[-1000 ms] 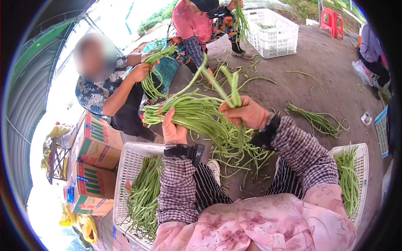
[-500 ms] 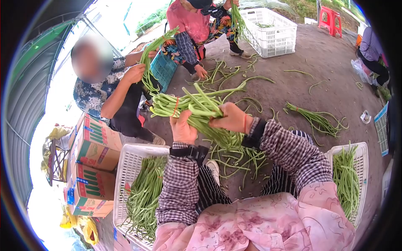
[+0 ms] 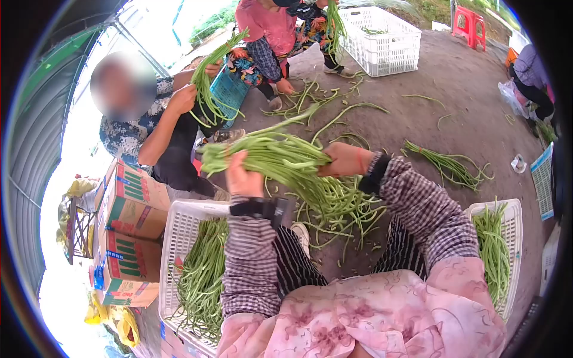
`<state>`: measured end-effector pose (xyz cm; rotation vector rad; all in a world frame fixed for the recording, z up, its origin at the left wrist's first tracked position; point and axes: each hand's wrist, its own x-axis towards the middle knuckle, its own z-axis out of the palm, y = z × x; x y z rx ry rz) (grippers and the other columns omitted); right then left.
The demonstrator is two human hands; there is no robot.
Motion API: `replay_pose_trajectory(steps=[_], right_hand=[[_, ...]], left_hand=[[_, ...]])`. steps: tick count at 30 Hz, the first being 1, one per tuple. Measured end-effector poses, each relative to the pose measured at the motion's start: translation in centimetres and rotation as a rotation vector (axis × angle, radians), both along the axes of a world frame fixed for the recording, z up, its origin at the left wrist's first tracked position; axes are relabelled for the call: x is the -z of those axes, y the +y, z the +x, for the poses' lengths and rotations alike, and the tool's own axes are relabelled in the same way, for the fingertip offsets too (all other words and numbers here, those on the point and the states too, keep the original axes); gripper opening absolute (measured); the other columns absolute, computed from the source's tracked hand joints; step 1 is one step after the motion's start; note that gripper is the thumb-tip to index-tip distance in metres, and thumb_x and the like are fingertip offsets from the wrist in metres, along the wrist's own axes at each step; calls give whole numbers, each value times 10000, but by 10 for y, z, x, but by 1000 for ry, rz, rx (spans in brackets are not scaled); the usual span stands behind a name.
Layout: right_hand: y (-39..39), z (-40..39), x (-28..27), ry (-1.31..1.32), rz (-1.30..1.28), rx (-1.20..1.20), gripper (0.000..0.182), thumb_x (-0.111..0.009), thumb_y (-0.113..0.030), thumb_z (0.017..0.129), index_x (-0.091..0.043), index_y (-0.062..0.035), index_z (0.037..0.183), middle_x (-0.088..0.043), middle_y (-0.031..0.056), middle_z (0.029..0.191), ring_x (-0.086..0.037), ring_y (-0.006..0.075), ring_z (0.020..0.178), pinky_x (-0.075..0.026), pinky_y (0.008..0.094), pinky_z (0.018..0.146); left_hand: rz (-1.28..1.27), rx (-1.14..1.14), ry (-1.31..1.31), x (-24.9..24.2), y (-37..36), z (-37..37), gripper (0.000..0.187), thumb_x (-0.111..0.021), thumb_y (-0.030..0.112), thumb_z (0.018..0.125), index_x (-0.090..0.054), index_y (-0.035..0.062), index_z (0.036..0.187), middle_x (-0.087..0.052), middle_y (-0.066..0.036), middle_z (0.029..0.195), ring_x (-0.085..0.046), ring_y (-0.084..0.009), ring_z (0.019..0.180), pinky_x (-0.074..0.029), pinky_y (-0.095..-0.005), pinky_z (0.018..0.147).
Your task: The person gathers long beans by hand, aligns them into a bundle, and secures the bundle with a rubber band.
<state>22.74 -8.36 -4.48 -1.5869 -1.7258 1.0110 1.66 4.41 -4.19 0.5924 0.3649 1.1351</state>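
A thick bunch of long green beans (image 3: 277,158) lies across the space between my hands, its left end slightly blurred. My left hand (image 3: 243,178) is closed around the bunch near that left end, gripping from below. At the bunch's right side, my right hand (image 3: 346,161) has its fingers closed on the beans. Loose beans (image 3: 352,206) are spread on the ground beneath. To my left stands a white crate (image 3: 173,238) with beans inside, and another white crate (image 3: 513,238) with beans stands to my right.
A co-worker (image 3: 134,140) at left holds beans beside a blue crate (image 3: 230,92). Another co-worker (image 3: 274,30) bends over beans at the top. A tied bunch (image 3: 450,164) lies on the ground at right. Cardboard boxes (image 3: 134,203), a white crate (image 3: 388,53) and a red stool (image 3: 470,27) stand around.
My left hand and the bunch have moved left, and my right hand has shifted slightly right. The red band seen on the bunch before no longer shows.
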Motion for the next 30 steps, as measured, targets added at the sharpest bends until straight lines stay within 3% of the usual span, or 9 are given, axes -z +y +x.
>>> replay_pose_trajectory(steps=[4, 6, 7, 9, 11, 15, 20, 25, 30], right_hand=[[-28, 34, -19, 169, -174, 140, 208, -611, -235, 804, -623, -28, 822, -516, -8, 565, -463, 61, 487, -363, 218, 446], [-32, 43, -20, 594, -38, 214, 159, -619, -215, 806, -617, -59, 837, -526, -4, 608, -450, 44, 499, -347, 207, 431], [-32, 43, -17, 596, -38, 209, 159, -619, -215, 806, -617, -59, 837, -526, -4, 608, -450, 44, 499, -347, 207, 431], [-33, 43, -14, 969, 135, 128, 134, -624, -198, 806, -607, -69, 840, -525, 0, 635, -461, 48, 523, -371, 212, 445], [-33, 31, -13, 969, 157, 184, 144, -637, -178, 791, -601, -44, 829, -563, 23, 667, -520, 74, 575, -420, 226, 487], [-23, -6, -22, 907, 190, 178, 174, -650, -169, 782, -612, -9, 841, -626, 63, 737, -574, 99, 599, -452, 230, 514], [-3, -31, -15, 830, 193, 104, 156, -627, -128, 797, -631, -2, 888, -602, 29, 664, -489, 52, 454, -385, 187, 419], [7, -36, -14, 814, 202, 100, 132, -613, -90, 790, -637, -12, 893, -599, 15, 671, -454, 38, 452, -350, 191, 409], [16, -46, -16, 757, 345, 116, 167, -648, -27, 742, -629, -5, 906, -619, 15, 746, -540, 73, 624, -433, 206, 572]], left_hand=[[55, -155, -126, 0, 24, -27, 495, -480, -80, 692, -467, 102, 1152, -543, -122, 1082, -527, -293, 1023, -432, -444, 904], [83, -132, -148, 0, 23, -29, 496, -472, -84, 688, -465, 95, 1151, -542, -126, 1087, -524, -296, 1027, -431, -445, 906], [106, -93, -168, -1, 19, -27, 498, -465, -89, 685, -463, 89, 1150, -540, -131, 1091, -521, -299, 1032, -429, -446, 909], [105, -108, -174, -4, 10, -20, 534, -455, -94, 669, -453, 82, 1172, -534, -141, 1105, -514, -309, 1040, -418, -462, 919], [148, 104, -255, -5, 2, -13, 596, -435, -100, 648, -432, 87, 1214, -526, -150, 1119, -506, -319, 1049, -407, -479, 926], [207, 225, -257, -5, -7, 2, 638, -432, -86, 651, -402, 101, 1260, -525, -154, 1140, -515, -325, 1043, -426, -478, 905], [197, 295, -202, -4, -18, 13, 671, -413, -75, 636, -357, 65, 1291, -501, -171, 1172, -505, -329, 1053, -401, -463, 924], [154, 347, -189, -4, -21, 18, 710, -424, -70, 620, -319, 71, 1308, -442, -161, 1244, -469, -331, 1097, -387, -458, 944], [280, 306, -231, -13, -33, 31, 601, -483, -65, 654, -388, 67, 1233, -470, -148, 1200, -490, -309, 1068, -403, -433, 929]])
